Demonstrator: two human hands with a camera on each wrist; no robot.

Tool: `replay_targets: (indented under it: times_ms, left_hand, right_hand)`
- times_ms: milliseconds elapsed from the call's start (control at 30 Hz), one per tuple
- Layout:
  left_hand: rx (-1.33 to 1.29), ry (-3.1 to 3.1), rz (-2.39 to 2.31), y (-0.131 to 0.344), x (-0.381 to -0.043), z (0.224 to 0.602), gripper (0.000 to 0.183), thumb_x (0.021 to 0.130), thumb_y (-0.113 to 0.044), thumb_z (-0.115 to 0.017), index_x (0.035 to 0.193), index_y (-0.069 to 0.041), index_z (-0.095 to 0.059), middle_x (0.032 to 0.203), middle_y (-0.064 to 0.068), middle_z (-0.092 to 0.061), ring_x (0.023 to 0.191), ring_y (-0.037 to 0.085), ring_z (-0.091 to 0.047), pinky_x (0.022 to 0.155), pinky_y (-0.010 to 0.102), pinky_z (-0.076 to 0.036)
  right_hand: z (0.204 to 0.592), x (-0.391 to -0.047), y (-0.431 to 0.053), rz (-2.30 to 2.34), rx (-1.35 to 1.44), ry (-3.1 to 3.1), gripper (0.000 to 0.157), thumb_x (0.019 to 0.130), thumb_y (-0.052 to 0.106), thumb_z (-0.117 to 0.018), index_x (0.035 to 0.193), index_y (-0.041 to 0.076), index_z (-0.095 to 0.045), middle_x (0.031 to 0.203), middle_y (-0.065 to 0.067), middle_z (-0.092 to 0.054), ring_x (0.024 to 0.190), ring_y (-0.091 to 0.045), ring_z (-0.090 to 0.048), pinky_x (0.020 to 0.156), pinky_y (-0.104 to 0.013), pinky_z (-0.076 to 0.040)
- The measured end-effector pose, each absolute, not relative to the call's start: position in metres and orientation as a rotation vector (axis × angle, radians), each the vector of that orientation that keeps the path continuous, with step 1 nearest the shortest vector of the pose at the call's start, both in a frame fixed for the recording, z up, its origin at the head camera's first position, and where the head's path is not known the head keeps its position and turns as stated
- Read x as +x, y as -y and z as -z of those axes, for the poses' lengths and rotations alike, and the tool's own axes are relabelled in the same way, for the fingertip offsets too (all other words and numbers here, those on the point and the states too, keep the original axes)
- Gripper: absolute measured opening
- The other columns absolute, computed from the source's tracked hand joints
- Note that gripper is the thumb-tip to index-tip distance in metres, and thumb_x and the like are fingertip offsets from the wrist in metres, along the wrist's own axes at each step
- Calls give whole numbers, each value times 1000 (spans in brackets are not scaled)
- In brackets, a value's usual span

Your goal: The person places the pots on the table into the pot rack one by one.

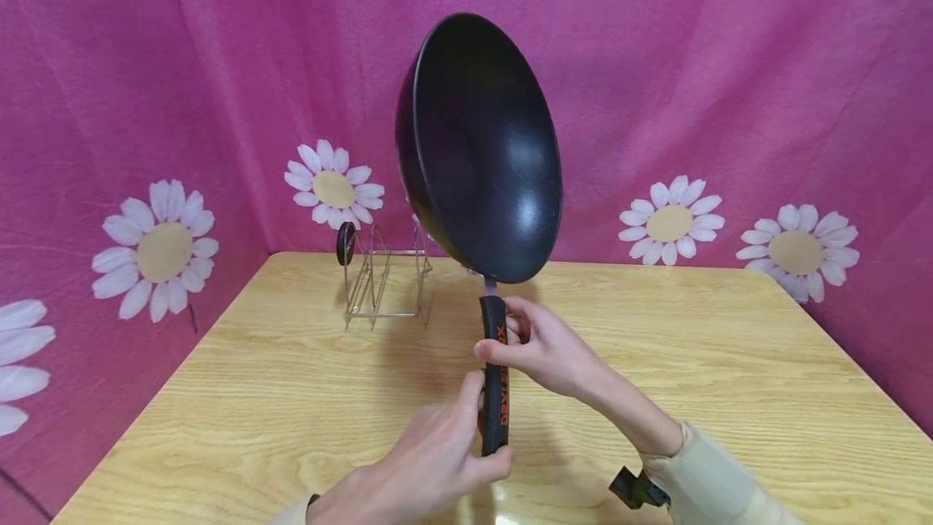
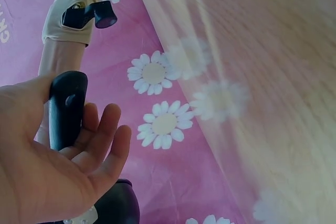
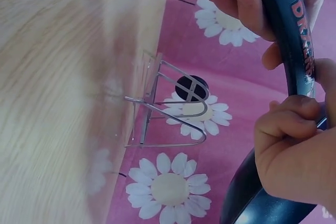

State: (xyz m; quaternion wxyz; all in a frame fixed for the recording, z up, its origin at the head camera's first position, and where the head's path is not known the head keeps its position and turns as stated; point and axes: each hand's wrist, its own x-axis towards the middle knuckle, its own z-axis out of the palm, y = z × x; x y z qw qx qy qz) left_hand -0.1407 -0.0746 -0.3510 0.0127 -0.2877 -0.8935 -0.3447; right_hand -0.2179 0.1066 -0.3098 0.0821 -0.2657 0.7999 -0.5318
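A pink, daisy-patterned cloth (image 1: 656, 63) hangs behind a wood-grain worktop (image 1: 692, 363), above which a black pan (image 1: 484, 144) is held aloft, bowl uppermost, its inside facing the head camera. A wire rack (image 1: 382, 315) stands toward the back, left of the pan. On the handle (image 1: 495, 395), the left hand (image 1: 430, 444) grips near the lower end, the right hand (image 1: 550, 347) higher up. A black disc (image 1: 346, 243) sits at the rack's left; red lettering (image 1: 503, 418) marks the handle.

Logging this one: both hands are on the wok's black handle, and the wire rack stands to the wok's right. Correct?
Wrong side: the head view shows the wire rack left of the wok. The left hand and right hand are indeed on its black handle.
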Motion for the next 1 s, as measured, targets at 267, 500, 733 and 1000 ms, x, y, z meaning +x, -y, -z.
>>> replay_targets:
  times_ms: [267, 500, 733, 1000]
  left_hand:
    - [-857, 2678, 1010, 80, -138, 351, 53, 85, -26, -73, 124, -8, -42, 80, -8, -58, 59, 0, -44, 52, 17, -37]
    - [-777, 2637, 962, 84, -134, 355, 51, 81, -25, -75, 119, -8, -46, 88, -5, -67, 60, -1, -45, 53, 16, -37]
    - [-697, 2686, 1123, 92, -130, 350, 55, 81, -22, -76, 125, -7, -47, 95, 0, -72, 65, 0, -55, 53, 18, -42]
    - [-594, 2647, 1125, 97, -129, 349, 57, 75, -19, -79, 124, -11, -50, 90, -6, -70, 75, 0, -60, 62, 19, -46]
  right_hand:
    - [306, -221, -99, 1595, -853, -2349, 30, 89, 23, -75, 98, 5, -53, 68, 2, -40, 60, -10, -36, 58, -24, -31]
    - [307, -221, -91, 1585, -890, -2349, 26, 89, 22, -75, 97, 7, -56, 67, 4, -40, 60, -8, -36, 58, -23, -30]
    - [305, -222, -82, 1605, -941, -2298, 22, 89, 15, -73, 100, 4, -58, 67, 4, -42, 60, -8, -38, 58, -23, -31]
    - [302, -224, -76, 1604, -1011, -2284, 23, 89, 14, -69, 107, 2, -61, 67, 3, -43, 60, -8, -36, 58, -23, -29]
